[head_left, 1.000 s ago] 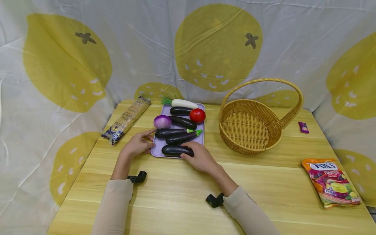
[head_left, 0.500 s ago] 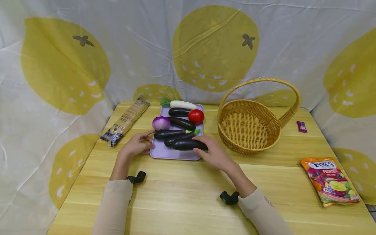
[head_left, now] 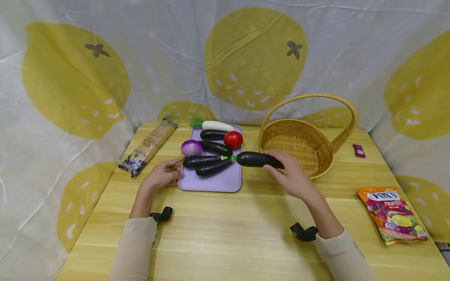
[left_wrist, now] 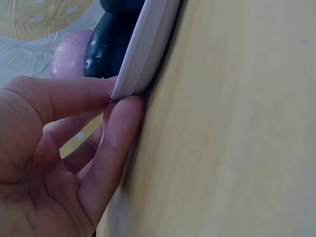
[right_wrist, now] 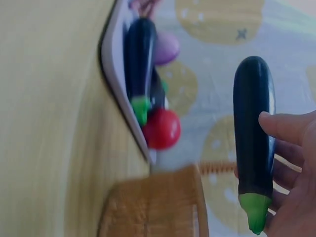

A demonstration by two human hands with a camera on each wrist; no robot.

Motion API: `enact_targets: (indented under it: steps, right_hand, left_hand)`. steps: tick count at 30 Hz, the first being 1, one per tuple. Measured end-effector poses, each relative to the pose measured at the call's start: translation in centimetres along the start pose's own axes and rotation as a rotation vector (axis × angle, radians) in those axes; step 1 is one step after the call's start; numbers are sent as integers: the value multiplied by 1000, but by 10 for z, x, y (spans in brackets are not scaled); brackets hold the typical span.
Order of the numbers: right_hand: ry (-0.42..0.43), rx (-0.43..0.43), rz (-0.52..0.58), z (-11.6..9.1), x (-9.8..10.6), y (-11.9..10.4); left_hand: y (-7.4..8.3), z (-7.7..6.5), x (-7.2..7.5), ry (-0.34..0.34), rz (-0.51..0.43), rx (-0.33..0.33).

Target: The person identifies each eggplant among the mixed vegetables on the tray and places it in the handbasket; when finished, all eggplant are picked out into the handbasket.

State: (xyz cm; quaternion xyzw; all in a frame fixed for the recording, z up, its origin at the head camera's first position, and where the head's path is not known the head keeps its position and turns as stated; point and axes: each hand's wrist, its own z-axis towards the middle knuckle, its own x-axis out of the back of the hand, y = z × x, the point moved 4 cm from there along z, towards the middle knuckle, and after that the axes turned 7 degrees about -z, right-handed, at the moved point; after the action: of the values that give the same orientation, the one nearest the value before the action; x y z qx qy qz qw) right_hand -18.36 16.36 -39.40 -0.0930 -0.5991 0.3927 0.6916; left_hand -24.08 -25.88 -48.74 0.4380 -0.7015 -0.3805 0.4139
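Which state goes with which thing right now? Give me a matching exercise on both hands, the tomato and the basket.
1. left hand
2. tomato
3. right hand
4. basket

A. holds an eggplant
B. woven, on the table
C. pinches the edge of the tray
D. red, on the tray

Pairs: 1-C, 2-D, 3-A, 4-B
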Motion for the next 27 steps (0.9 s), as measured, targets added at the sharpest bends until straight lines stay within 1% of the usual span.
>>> enact_targets:
  steps: [5, 10, 13, 17, 21, 27]
  right_hand:
    - [33, -26, -45, -1, 18, 22]
    - [71, -47, -71, -1, 34, 39]
    - [75, -71, -88, 3, 42, 49]
    - [43, -121, -120, 12, 50, 69]
    - [6, -186, -138, 24, 56, 89]
    - [-79, -271, -155, 42, 54, 111]
  left_hand:
    - [0, -1, 3, -2, 3, -3]
    - [2, -1, 1, -15, -5, 10]
    - [3, 0, 0, -12, -8, 18]
    - [2, -1, -1, 11, -10, 27]
    - [3, 0, -3, 19, -1, 29]
    - [1, 1, 1, 31, -14, 43]
